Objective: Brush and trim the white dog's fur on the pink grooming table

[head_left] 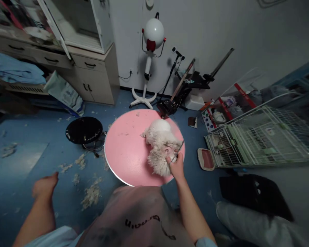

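A small curly-haired white dog [157, 137] is on the right half of a round pink table [126, 151]. Its back is cropped short, while the hair around its head is long and shaggy. My right hand [176, 168] is closed on a pair of scissors [179, 149] beside the dog's head, the blades pointing up and away from me. The hand is close against the dog's hair. Off to the left, my left hand [45, 184] is over the floor, away from the dog and the table. Motion blur hides how its fingers are set.
Left of the table stands a round black stool [83, 130]. Clumps of cut hair [92, 195] lie on the blue floor. Behind are a white stand dryer [153, 33] and a broom-like tool [181, 82]. Wire cages [249, 140] and a small tray [206, 159] are at right.
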`<act>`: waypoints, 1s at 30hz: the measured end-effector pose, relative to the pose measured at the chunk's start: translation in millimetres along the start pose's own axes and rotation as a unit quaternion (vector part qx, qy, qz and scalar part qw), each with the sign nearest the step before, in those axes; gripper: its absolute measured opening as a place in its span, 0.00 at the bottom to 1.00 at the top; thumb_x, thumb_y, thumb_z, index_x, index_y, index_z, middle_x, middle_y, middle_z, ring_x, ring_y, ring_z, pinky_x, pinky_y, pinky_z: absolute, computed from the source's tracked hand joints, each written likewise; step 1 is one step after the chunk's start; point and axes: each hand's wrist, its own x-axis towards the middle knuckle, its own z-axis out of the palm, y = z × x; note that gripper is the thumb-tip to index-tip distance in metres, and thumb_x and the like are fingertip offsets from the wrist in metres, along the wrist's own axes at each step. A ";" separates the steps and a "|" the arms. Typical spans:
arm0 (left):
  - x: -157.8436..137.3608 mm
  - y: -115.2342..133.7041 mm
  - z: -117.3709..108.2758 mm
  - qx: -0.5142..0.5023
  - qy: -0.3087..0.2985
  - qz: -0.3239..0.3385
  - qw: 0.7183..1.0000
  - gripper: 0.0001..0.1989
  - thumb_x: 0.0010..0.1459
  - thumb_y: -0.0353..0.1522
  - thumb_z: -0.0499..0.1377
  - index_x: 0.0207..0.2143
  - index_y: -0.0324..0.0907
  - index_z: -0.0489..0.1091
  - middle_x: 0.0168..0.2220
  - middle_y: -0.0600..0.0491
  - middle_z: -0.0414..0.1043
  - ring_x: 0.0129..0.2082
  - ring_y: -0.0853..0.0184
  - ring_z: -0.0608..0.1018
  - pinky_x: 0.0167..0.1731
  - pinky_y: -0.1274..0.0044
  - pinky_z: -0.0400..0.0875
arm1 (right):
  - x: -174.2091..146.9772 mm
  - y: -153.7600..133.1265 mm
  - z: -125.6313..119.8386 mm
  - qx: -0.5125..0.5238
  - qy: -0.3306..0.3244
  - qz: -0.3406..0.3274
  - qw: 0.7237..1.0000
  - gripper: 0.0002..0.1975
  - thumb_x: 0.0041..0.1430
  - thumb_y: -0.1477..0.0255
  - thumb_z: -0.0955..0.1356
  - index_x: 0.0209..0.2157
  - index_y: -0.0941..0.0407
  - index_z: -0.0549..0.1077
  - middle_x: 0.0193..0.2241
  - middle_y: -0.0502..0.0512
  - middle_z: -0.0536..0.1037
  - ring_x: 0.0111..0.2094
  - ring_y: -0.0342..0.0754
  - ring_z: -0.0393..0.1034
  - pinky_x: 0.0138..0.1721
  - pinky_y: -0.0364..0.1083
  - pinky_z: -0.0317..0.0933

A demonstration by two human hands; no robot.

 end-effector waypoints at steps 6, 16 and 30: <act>-128.9 82.4 63.7 -0.129 -0.161 0.273 0.940 0.12 0.50 0.38 0.54 0.23 0.40 0.70 0.27 0.48 0.74 0.38 0.57 0.76 0.40 0.67 0.70 | -5.4 -5.3 10.5 -0.003 -0.006 0.016 1.000 0.30 0.44 0.59 0.71 0.47 0.57 0.62 0.41 0.57 0.69 0.42 0.53 0.66 0.45 0.53 0.61; -356.9 184.2 136.7 -0.253 -0.253 0.585 0.727 0.16 0.61 0.31 0.50 0.49 0.40 0.71 0.52 0.43 0.61 0.55 0.60 0.64 0.56 0.64 0.60 | -26.8 25.6 5.7 0.068 -0.041 0.041 0.996 0.27 0.42 0.65 0.70 0.45 0.56 0.59 0.42 0.57 0.69 0.43 0.51 0.67 0.46 0.53 0.62; -355.3 188.4 144.2 -0.273 -0.388 0.593 0.650 0.15 0.58 0.28 0.52 0.45 0.38 0.73 0.34 0.49 0.66 0.37 0.66 0.70 0.42 0.73 0.67 | -96.3 -35.2 -75.5 0.440 -0.321 0.283 0.789 0.25 0.45 0.55 0.73 0.39 0.54 0.64 0.31 0.53 0.77 0.26 0.44 0.73 0.29 0.45 0.68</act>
